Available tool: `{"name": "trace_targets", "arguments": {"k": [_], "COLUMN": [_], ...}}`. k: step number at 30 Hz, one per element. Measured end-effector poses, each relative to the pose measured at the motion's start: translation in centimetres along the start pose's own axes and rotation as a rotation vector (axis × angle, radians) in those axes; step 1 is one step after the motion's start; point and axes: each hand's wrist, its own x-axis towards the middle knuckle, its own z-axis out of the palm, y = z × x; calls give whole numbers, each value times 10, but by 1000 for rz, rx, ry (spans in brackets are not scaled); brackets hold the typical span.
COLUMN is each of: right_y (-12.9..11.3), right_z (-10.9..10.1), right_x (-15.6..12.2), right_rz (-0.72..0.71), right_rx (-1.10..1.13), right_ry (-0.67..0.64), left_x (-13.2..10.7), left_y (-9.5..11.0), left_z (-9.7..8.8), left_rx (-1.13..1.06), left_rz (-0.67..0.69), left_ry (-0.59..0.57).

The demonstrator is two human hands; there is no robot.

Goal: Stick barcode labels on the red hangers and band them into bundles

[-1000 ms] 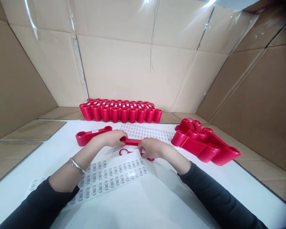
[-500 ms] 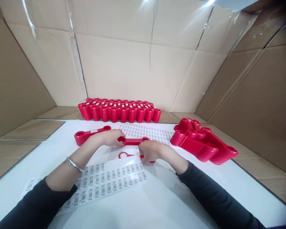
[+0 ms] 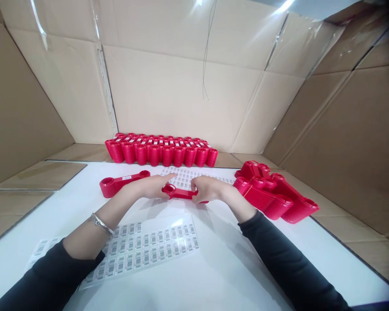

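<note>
A red plastic bar with a ring at each end (image 3: 183, 194) lies crosswise between my hands above the white table. My left hand (image 3: 154, 187) is closed on its left end, thumb beside the ring. The other end is gripped by my right hand (image 3: 209, 190), which hides most of that ring. Whether the bar is one piece or a short stack, I cannot tell. Left of my left hand rests a stack of the same red bars (image 3: 119, 182) with a white label on top. A sheet of barcode labels (image 3: 145, 248) lies nearer me, partly under my left forearm.
Rows of stacked red bars with white labels (image 3: 162, 151) stand along the cardboard back wall (image 3: 181, 95). Banded stacks of red bars (image 3: 275, 194) lie at the right. Another label sheet (image 3: 181, 175) lies behind my hands. Cardboard walls enclose the table (image 3: 230, 268).
My right hand has moved up and away from me, bringing a loose red ringed bar from above the label sheet to the bar at my left hand. That loose bar no longer shows separately.
</note>
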Motion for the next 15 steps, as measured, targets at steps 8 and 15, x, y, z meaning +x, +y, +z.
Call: {"name": "trace_targets", "arguments": {"k": [8,15], "right_y": [8,18], "right_z": [17,20], "right_x": [17,17], "right_rz": [-90,-194], "right_rx": [46,157], "right_ry": [176,53], "left_x": [3,2], "left_y": [8,14], "left_z": [1,2], "left_rx": [26,57], "left_rz": [51,68], "left_ry": [-20,8]}}
